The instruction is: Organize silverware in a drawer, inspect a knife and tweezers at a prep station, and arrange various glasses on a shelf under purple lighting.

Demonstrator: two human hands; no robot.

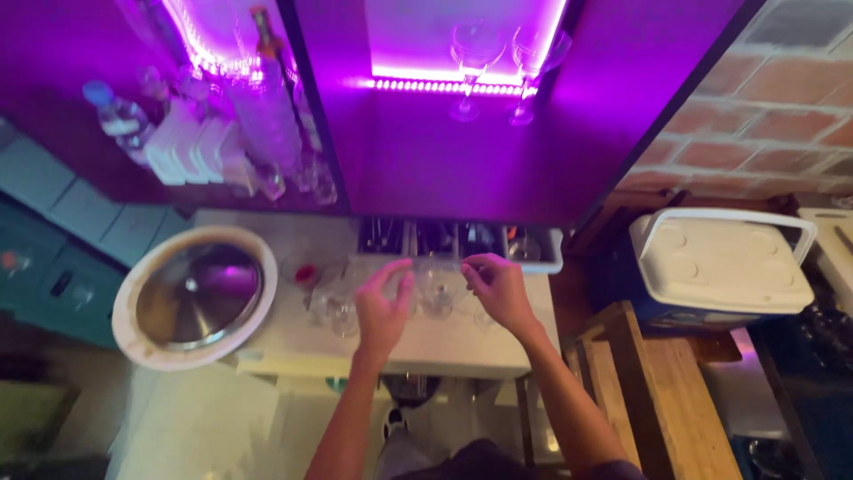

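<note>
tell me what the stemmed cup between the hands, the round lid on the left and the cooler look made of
Stemmed cup: clear glass, see-through with bright glints. Round lid: polished metal, probably steel, mirroring the purple light. Cooler: matte white plastic lid with moulded dimples, likely plastic throughout.

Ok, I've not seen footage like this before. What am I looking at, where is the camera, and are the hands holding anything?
There is no machine here: a person wears one camera on the head, so the single picture looks down over their own two bare arms. The left hand and right hand reach over a white counter, one on each side of a clear stemmed glass. The fingers curl around the glass, but the blur hides whether either hand grips it. More glasses stand to the left of it. Further left lies a round metal lid in a pale ring. Behind the glass sits a divided tray of tools. Above, purple-lit shelves carry bottles and hanging glasses. On the right, a white cooler rests by a brick wall.
</note>
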